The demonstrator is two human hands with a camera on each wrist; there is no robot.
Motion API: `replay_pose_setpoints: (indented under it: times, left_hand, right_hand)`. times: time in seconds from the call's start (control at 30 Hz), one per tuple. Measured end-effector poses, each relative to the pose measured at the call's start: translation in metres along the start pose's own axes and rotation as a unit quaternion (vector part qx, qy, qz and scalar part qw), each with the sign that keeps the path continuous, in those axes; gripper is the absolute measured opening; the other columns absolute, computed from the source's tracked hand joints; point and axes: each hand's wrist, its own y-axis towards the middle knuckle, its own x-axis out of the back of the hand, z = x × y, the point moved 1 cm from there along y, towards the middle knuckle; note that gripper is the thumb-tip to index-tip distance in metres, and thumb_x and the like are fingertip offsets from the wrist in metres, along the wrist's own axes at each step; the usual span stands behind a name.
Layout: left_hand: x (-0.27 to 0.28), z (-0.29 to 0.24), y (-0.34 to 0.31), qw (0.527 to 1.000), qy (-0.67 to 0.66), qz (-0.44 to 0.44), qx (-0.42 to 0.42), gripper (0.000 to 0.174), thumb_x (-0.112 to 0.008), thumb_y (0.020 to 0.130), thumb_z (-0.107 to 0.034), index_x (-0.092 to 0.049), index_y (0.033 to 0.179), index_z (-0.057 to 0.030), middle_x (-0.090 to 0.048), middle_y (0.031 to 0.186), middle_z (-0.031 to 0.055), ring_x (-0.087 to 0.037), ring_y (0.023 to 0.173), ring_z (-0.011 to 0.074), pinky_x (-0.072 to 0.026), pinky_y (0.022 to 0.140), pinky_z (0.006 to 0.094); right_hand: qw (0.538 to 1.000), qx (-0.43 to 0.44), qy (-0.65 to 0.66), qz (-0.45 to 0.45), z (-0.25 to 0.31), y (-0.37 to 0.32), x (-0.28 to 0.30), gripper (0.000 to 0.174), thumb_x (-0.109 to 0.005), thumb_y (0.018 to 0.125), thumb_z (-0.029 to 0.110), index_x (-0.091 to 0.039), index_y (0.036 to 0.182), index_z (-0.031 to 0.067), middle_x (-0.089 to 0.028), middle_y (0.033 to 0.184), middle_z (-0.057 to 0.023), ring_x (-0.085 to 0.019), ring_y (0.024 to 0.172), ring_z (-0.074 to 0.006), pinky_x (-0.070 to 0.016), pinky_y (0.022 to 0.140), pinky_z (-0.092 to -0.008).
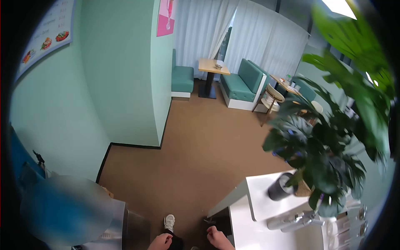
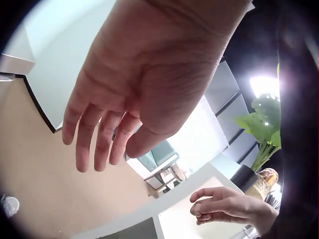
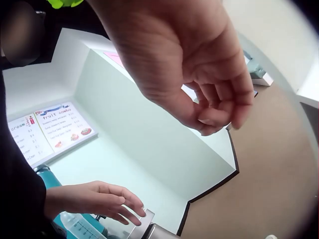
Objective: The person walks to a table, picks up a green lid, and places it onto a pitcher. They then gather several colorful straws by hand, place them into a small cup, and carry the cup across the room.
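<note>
Both hands hang low in front of the body, holding nothing. My left hand (image 1: 160, 241) is at the bottom of the head view, beside a metal-topped counter (image 1: 112, 221). In the left wrist view this left hand (image 2: 134, 79) has its fingers hanging down, slightly bent and apart. The right hand (image 1: 218, 238) is near the white counter (image 1: 266, 235) on the right. Its fingers curl loosely in the right wrist view, where the right hand (image 3: 194, 64) fills the top middle.
A leafy potted plant (image 1: 329, 166) and a dark cup (image 1: 280, 187) stand on the white ledge by metal taps (image 1: 298, 221). A blurred blue rounded object (image 1: 66, 210) is at lower left. Brown floor (image 1: 200, 146) leads to a wooden table (image 1: 213, 66) between green benches (image 1: 243, 81).
</note>
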Motion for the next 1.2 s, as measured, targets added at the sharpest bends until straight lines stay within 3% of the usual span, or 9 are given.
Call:
replay_pose_setpoints:
  times: [0.2,0.33,0.53,0.57,0.63,0.77,0.97,1.1,1.2]
  left_hand:
    - [0.082,0.048,0.095,0.998,0.035,-0.041,0.033,0.023,-0.052,0.083,-0.014,-0.06,0.098,0.001,-0.063,0.093,0.017,-0.063,0.084,0.0283,-0.0493,0.075,0.0343]
    - [0.138,0.05,0.157,0.996,0.042,-0.073,0.039,0.023,-0.054,0.082,-0.014,-0.06,0.097,0.0023,-0.063,0.091,0.0177,-0.064,0.081,0.0275,-0.0497,0.074,0.0346]
    - [0.184,0.034,0.253,0.996,0.08,-0.022,0.013,0.025,-0.053,0.082,-0.015,-0.06,0.1,0.0022,-0.063,0.094,0.0191,-0.063,0.086,0.0282,-0.0494,0.077,0.0348]
    - [0.186,0.02,0.26,0.99,0.091,-0.076,-0.069,0.021,-0.051,0.085,-0.018,-0.06,0.095,-0.0019,-0.062,0.09,0.0198,-0.059,0.086,0.0363,-0.0478,0.075,0.0395]
    - [0.189,0.005,0.294,0.995,0.099,0.006,-0.022,0.025,-0.047,0.088,-0.019,-0.055,0.104,-0.0009,-0.06,0.1,0.0208,-0.056,0.094,0.0375,-0.0457,0.081,0.0398]
    - [0.168,-0.001,0.385,0.99,0.127,0.054,-0.043,0.026,-0.047,0.089,-0.019,-0.056,0.104,-0.0001,-0.06,0.101,0.0207,-0.056,0.094,0.0374,-0.046,0.081,0.0402]
    - [0.141,-0.102,0.526,0.967,0.171,0.147,-0.117,0.028,-0.048,0.088,-0.02,-0.055,0.106,0.0,-0.059,0.105,0.021,-0.055,0.1,0.0366,-0.044,0.086,0.0394]
    - [0.114,-0.159,0.62,0.956,0.175,0.194,-0.132,0.028,-0.052,0.083,-0.017,-0.059,0.103,0.0017,-0.063,0.098,0.0195,-0.062,0.091,0.0306,-0.0483,0.08,0.0361]
    - [0.099,-0.177,0.678,0.942,0.204,0.213,-0.159,0.029,-0.052,0.083,-0.019,-0.059,0.104,0.0011,-0.062,0.099,0.0194,-0.06,0.095,0.0321,-0.0472,0.083,0.037]
  right_hand:
    - [0.995,0.056,-0.079,0.01,0.062,0.133,-0.017,0.024,-0.052,0.082,0.004,-0.036,0.097,-0.0051,-0.057,0.072,-0.025,-0.06,0.07,-0.0407,-0.0485,0.059,-0.0434]
    - [0.997,0.073,-0.036,-0.006,0.117,0.21,-0.005,0.023,-0.05,0.081,0.004,-0.036,0.098,-0.004,-0.056,0.072,-0.025,-0.059,0.071,-0.0419,-0.0484,0.061,-0.0436]
    - [0.995,0.076,0.018,-0.055,0.125,0.285,0.01,0.021,-0.049,0.082,0.005,-0.036,0.099,-0.002,-0.055,0.07,-0.0241,-0.058,0.07,-0.0428,-0.0467,0.06,-0.0449]
    - [0.997,0.066,0.009,-0.049,0.12,0.297,0.01,0.022,-0.049,0.082,0.004,-0.037,0.099,-0.0023,-0.055,0.068,-0.0237,-0.058,0.068,-0.0422,-0.0466,0.06,-0.0449]
    - [0.998,0.046,-0.011,-0.034,0.105,0.32,0.01,0.023,-0.049,0.081,0.004,-0.037,0.1,-0.0028,-0.054,0.063,-0.0227,-0.058,0.064,-0.041,-0.0464,0.058,-0.0447]
    - [0.998,0.043,-0.053,-0.012,0.075,0.39,0.035,0.025,-0.052,0.08,0.006,-0.038,0.099,-0.0018,-0.054,0.061,-0.0214,-0.059,0.06,-0.0388,-0.0453,0.055,-0.0452]
    - [0.987,-0.051,0.039,-0.145,0.041,0.49,0.152,0.024,-0.048,0.082,0.008,-0.036,0.101,-0.0004,-0.055,0.066,-0.0227,-0.058,0.067,-0.0425,-0.0459,0.059,-0.0466]
    - [0.962,-0.102,0.057,-0.245,0.018,0.515,0.229,0.023,-0.049,0.082,0.008,-0.038,0.1,-0.002,-0.056,0.07,-0.0228,-0.059,0.071,-0.0409,-0.0464,0.062,-0.0444]
    - [0.947,-0.153,0.07,-0.272,-0.007,0.522,0.258,0.023,-0.05,0.082,0.008,-0.039,0.1,-0.0025,-0.056,0.071,-0.0199,-0.059,0.069,-0.0356,-0.047,0.063,-0.0396]
